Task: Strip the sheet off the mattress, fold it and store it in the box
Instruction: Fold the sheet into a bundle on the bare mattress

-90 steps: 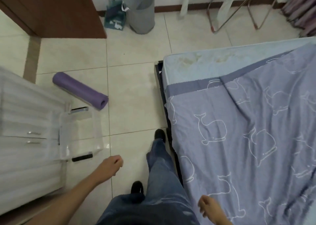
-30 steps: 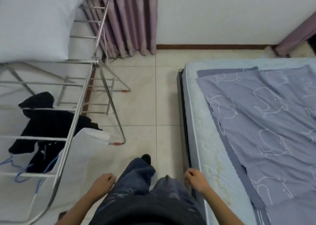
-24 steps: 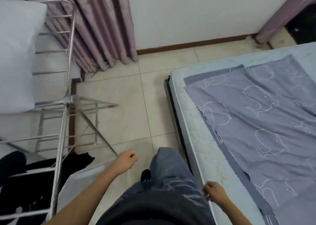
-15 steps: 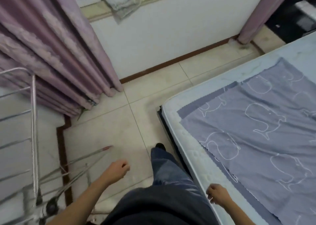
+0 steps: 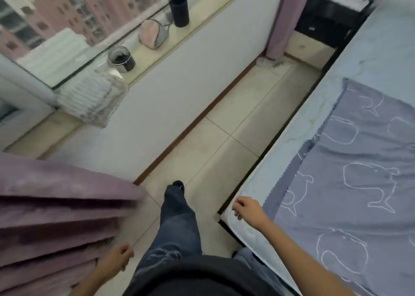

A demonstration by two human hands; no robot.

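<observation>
Now left hand (image 5: 116, 259) and right hand (image 5: 247, 210) hang loosely curled, empty; tugging the sheet (image 5: 348, 194) from this mattress (image 5: 258, 176) corner alone could bunch it

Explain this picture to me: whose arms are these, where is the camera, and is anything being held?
There is no machine here. A person wears a wide-angle camera on the head, so you look down along their body at both arms and a leg in jeans. The left hand hangs beside a purple curtain, fingers loosely curled, holding nothing. The right hand is over the corner of the pale blue mattress, also empty; whether it touches, I cannot tell. A grey-blue whale-print sheet lies spread on the mattress, not yet stripped. On the window sill stand a black cylinder, a pink pouch and a jar. The storage box is not in view.
</observation>
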